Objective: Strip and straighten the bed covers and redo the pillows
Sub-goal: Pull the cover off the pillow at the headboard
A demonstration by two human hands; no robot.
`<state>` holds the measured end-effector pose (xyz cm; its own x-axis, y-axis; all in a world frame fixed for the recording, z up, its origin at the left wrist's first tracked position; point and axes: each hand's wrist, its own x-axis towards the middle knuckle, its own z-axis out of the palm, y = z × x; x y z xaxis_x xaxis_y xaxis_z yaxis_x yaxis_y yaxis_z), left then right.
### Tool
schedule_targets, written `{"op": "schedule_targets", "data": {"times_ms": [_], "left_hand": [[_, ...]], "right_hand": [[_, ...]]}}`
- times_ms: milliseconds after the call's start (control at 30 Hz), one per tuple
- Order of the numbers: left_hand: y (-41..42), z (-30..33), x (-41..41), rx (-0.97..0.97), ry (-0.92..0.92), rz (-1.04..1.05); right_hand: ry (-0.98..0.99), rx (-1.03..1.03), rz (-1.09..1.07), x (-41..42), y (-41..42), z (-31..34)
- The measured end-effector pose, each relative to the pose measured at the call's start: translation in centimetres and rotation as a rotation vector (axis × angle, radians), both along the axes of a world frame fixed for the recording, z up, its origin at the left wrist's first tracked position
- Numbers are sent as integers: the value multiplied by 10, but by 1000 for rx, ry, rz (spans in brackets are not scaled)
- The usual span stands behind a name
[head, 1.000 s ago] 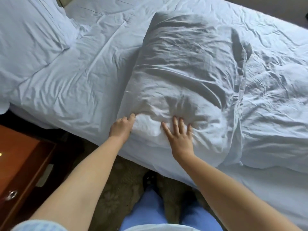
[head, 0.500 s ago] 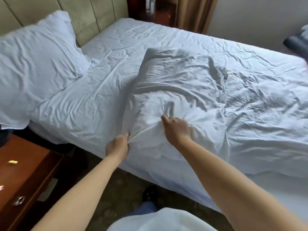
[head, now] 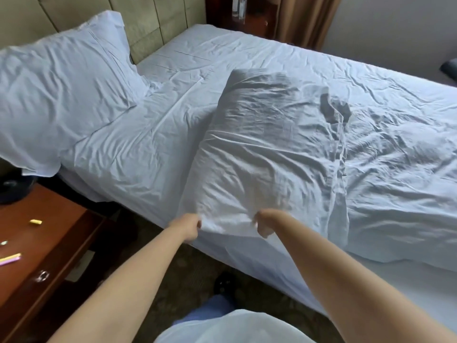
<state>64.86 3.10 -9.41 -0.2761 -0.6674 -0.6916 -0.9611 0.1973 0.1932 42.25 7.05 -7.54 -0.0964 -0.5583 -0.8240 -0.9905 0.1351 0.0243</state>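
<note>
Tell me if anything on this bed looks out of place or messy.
Yes. One pillow lies mid-bed, away from the headboard, while the left hand and right hand grip its near edge. The duvet is bunched and wrinkled on the right. The other pillow overhangs the mattress corner.

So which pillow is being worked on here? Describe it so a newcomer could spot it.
Start at the headboard, where one pillow leans. The other pillow lies mid-bed, across the sheet, beside the bunched duvet. Only it is gripped at its near edge by the left hand and right hand.
</note>
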Motion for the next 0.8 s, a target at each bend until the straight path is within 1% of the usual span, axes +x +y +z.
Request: {"op": "schedule_targets", "data": {"times_ms": [33, 133, 200, 367, 500, 700, 800], "left_hand": [[-3, 1, -4, -29, 37, 11], [-12, 5, -22, -71, 115, -14], [-20, 7, -33, -84, 146, -66], [-31, 7, -58, -205, 189, -170], [-26, 9, -84, -204, 152, -245], [-10, 11, -139, -146, 142, -301], [-2, 13, -169, -165, 137, -285]], "right_hand": [[-5, -34, 14, 2, -3, -2], [23, -354, 66, 4, -7, 7], [22, -437, 31, 1, -10, 13], [34, -529, -55, -10, -8, 15], [58, -513, -139, -27, 4, 11], [18, -529, -430, -70, 16, 4], [-23, -518, -604, -100, 24, 3]]}}
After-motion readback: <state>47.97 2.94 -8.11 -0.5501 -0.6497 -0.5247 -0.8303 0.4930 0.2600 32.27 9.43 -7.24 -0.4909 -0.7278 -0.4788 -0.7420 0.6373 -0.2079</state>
